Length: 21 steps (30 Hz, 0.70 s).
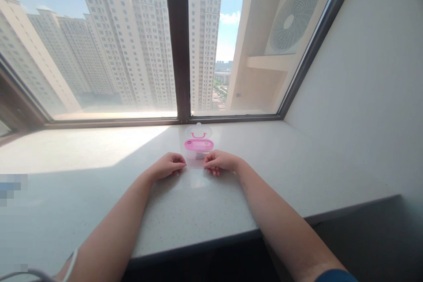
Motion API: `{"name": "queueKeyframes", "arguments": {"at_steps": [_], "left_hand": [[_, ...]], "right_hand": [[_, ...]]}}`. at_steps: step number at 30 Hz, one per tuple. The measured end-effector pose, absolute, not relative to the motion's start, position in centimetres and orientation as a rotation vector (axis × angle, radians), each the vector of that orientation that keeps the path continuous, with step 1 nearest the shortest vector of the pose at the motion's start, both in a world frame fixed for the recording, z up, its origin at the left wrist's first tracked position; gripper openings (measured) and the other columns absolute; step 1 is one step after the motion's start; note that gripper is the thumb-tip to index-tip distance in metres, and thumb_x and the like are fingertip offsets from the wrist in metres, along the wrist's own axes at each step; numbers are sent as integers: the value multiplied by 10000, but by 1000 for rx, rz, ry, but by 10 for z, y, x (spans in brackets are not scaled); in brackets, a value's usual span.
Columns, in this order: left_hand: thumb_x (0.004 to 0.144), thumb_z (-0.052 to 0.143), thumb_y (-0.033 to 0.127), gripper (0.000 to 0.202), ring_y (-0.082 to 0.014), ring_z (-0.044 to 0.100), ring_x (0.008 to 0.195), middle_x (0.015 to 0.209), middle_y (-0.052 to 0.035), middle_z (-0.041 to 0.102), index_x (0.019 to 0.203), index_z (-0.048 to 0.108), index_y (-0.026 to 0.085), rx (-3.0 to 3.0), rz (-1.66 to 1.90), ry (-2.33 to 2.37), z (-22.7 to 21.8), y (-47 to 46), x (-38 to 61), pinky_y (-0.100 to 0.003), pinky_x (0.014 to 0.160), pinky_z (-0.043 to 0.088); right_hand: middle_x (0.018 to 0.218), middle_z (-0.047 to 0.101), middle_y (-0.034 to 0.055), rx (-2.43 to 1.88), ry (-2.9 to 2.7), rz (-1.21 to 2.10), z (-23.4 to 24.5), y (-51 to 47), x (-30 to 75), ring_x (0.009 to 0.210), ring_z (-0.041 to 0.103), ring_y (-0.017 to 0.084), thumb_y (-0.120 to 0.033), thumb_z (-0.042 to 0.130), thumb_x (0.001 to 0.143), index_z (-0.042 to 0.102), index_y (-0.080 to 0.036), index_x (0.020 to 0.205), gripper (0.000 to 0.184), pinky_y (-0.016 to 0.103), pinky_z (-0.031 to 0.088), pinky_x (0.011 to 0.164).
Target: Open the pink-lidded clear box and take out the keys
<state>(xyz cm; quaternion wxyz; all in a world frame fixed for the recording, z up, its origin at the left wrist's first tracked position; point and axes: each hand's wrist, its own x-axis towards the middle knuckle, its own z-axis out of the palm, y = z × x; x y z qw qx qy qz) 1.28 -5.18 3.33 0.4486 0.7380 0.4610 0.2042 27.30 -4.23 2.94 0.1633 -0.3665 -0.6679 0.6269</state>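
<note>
A small clear plastic box (pixel 199 144) with a pink rim stands on the white sill, its clear lid (pixel 199 131) with a pink handle tipped up at the back. A few tiny items show inside, too small to name. In front of the box's left side is my left hand (pixel 170 165), thumb and fingertips pinched together. My right hand (pixel 220 161) is closed in a similar pinch at the box's front right, partly covering it. Whatever lies between the fingertips of either hand is too fine or hidden to make out.
The white sill (pixel 185 211) ends in a front edge below my forearms. Behind the box rises a window with a dark frame (pixel 180 44). A white wall (pixel 357 97) bounds the right side. A pale cable (pixel 71 264) crosses by my left forearm.
</note>
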Motion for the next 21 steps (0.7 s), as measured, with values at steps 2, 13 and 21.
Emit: {"name": "queueKeyframes", "arguments": {"at_steps": [2, 13, 21], "left_hand": [[739, 592, 393, 268, -113, 458, 508, 610, -3, 581, 792, 628, 133, 1828, 510, 1137, 33, -52, 13, -242, 502, 336], [744, 589, 390, 267, -110, 456, 505, 612, -6, 581, 799, 635, 132, 1842, 500, 1140, 33, -51, 14, -243, 499, 334], [736, 590, 412, 287, -113, 460, 507, 614, -6, 583, 797, 630, 135, 1842, 504, 1148, 34, -52, 14, -244, 501, 339]], "right_hand": [[592, 620, 7, -1048, -1908, 1787, 29, -42, 273, 438, 557, 69, -273, 660, 768, 566, -126, 731, 178, 155, 432, 405], [584, 618, 5, -1058, -1890, 1791, 29, -42, 272, 432, 559, 76, -265, 664, 753, 575, -123, 744, 168, 159, 431, 393], [583, 621, 4, -1062, -1899, 1789, 29, -42, 272, 438, 564, 78, -284, 681, 743, 574, -123, 742, 194, 162, 424, 398]]}}
